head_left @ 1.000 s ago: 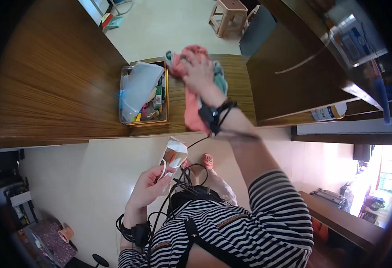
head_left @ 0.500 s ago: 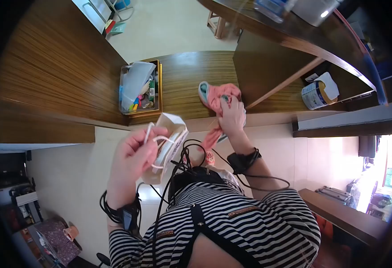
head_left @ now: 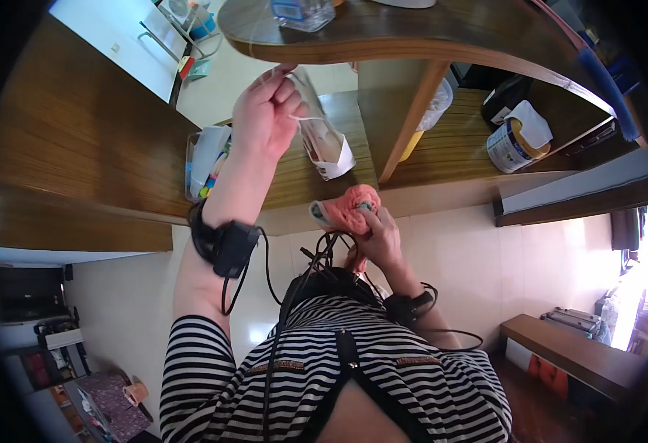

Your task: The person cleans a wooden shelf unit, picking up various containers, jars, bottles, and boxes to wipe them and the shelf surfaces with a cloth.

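My left hand (head_left: pixel 267 111) is raised beneath the overhanging shelf, its fingers closed on the white cord handles of a small paper bag (head_left: pixel 333 159). The bag hangs tilted over the lower wooden shelf, with its printed side partly turned away. Closer to my body, my right hand (head_left: pixel 383 238) grips a bunched pink cloth (head_left: pixel 350 210) with a pale, greenish edge. That cloth is in front of the lower shelf's edge, below the bag.
A box of small items (head_left: pixel 207 159) stands at the left of the lower shelf (head_left: pixel 287 181). On the right is an open can (head_left: pixel 512 148) with paper in it. A clear plastic container (head_left: pixel 302 13) sits on the curved upper shelf (head_left: pixel 412 46). Black cables (head_left: pixel 294 277) hang by my waist.
My left hand has moved up and forward with the paper bag, from near my body to over the shelf. My right hand has drawn the pink cloth back off the shelf toward me.
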The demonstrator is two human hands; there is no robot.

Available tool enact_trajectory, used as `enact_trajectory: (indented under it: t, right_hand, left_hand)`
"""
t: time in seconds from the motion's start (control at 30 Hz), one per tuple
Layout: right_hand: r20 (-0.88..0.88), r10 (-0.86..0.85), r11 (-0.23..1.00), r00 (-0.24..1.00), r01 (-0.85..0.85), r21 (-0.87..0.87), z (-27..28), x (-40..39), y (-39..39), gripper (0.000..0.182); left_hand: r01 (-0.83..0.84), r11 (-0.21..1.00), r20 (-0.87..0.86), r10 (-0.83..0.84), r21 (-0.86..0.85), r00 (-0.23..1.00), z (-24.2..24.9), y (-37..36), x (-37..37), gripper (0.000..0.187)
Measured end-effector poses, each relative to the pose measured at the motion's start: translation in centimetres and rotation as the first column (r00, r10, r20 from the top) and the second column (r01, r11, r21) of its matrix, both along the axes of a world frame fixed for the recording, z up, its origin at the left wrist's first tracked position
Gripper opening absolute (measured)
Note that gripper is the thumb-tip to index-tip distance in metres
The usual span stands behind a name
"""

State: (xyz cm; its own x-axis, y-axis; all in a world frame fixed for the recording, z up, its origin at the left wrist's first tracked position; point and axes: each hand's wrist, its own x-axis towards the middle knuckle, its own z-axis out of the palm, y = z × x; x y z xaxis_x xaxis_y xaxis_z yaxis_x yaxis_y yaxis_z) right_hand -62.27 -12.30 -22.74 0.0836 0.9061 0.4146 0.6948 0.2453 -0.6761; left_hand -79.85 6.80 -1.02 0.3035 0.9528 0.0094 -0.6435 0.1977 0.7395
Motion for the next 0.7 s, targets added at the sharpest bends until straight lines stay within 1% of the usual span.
enact_trajectory:
  t: [0.03,0.07,0.13,0.17,0.2,0.23,0.27,0.3,0.33,0.37,0.4,0.43,0.47,0.53,0.57,0.63,0.67,0.7]
  right_hand:
    - [-0.037,0.001,1.000,0.999,-0.002,-0.015,-0.4,0.3,-0.4,0.050]
    - [-0.074,0.002,1.000,0.997,-0.004,-0.030,-0.8,0.5,-0.8,0.050]
    - [-0.080,-0.005,0.999,0.997,0.001,-0.053,-1.1,1.3,-1.4,0.048]
    - [-0.097,-0.035,0.996,0.995,0.027,-0.087,-1.2,1.6,-1.8,0.047]
    - [-0.113,-0.067,0.991,0.991,0.053,-0.123,-1.3,1.8,-2.1,0.046]
    - [-0.116,-0.074,0.990,0.990,0.059,-0.129,-1.7,2.1,-2.2,0.046]
    - [-0.126,-0.094,0.985,0.988,0.073,-0.159,-2.3,2.3,-2.4,0.047]
    - [-0.135,-0.110,0.979,0.985,0.083,-0.189,-2.3,2.3,-2.6,0.047]
    - [-0.137,-0.111,0.977,0.984,0.083,-0.195,-2.4,2.4,-2.6,0.047]
    - [-0.135,-0.108,0.974,0.985,0.078,-0.211,-2.5,2.6,-2.6,0.047]
    - [-0.134,-0.109,0.970,0.985,0.076,-0.230,-2.5,2.6,-2.7,0.048]
    - [-0.136,-0.119,0.966,0.984,0.084,-0.244,-2.5,2.7,-2.8,0.048]
    - [-0.147,-0.104,0.966,0.984,0.064,-0.252,-2.6,2.8,-2.6,0.048]
    - [-0.159,-0.095,0.963,0.983,0.051,-0.263,-2.8,3.1,-2.4,0.048]
    - [-0.163,-0.081,0.964,0.983,0.036,-0.265,-2.9,3.2,-2.2,0.049]
    - [-0.167,-0.058,0.963,0.984,0.011,-0.269,-3.1,3.3,-2.2,0.049]
    - [-0.178,-0.052,0.960,0.983,0.000,-0.281,-3.3,3.4,-2.0,0.049]
    - [-0.188,-0.042,0.957,0.981,-0.015,-0.290,-3.3,3.3,-1.8,0.050]
  left_hand:
    - [0.053,0.999,0.052,-0.053,0.005,0.997,-0.4,1.0,1.0,0.013]
    - [0.058,0.998,0.047,-0.058,0.006,0.997,-0.8,1.8,1.8,0.013]
    - [0.121,0.992,0.017,-0.120,-0.029,0.993,-1.3,2.9,3.7,0.015]
    - [0.165,0.986,0.077,-0.163,-0.021,0.984,-1.7,3.4,4.4,0.021]
    - [0.173,0.985,0.075,-0.171,-0.025,0.982,-1.6,3.7,5.3,0.021]
    - [0.091,0.996,-0.140,-0.091,-0.005,0.986,-1.6,3.9,6.3,0.026]
    - [0.013,0.999,-0.347,-0.001,0.031,0.938,-1.6,4.0,7.0,0.031]
    - [0.044,0.987,-0.637,0.066,0.156,0.768,-2.0,4.1,7.0,0.040]
    - [0.045,0.988,-0.640,0.062,0.149,0.766,-2.4,4.1,6.6,0.040]
    - [0.083,0.922,-0.819,0.292,0.379,0.493,-3.0,3.9,6.2,0.042]
    - [0.207,0.806,-0.832,0.526,0.554,0.175,-3.1,3.2,6.1,0.044]
    - [0.063,0.811,-0.804,0.561,0.582,0.198,-2.4,1.6,6.3,0.049]
    - [-0.093,0.730,-0.649,0.652,0.677,0.391,-3.5,1.7,5.9,0.051]
    - [-0.327,0.754,-0.535,0.642,0.570,0.549,-5.9,1.3,4.5,0.055]
    - [-0.325,0.758,-0.538,0.638,0.566,0.550,-7.3,1.1,4.2,0.055]
    - [-0.484,0.778,-0.549,0.627,0.401,0.553,-10.4,0.7,3.3,0.070]
    - [-0.492,0.774,-0.550,0.631,0.398,0.547,-12.1,0.6,3.2,0.070]
    - [-0.388,0.893,-0.468,0.450,0.227,0.761,-13.6,0.3,3.3,0.075]
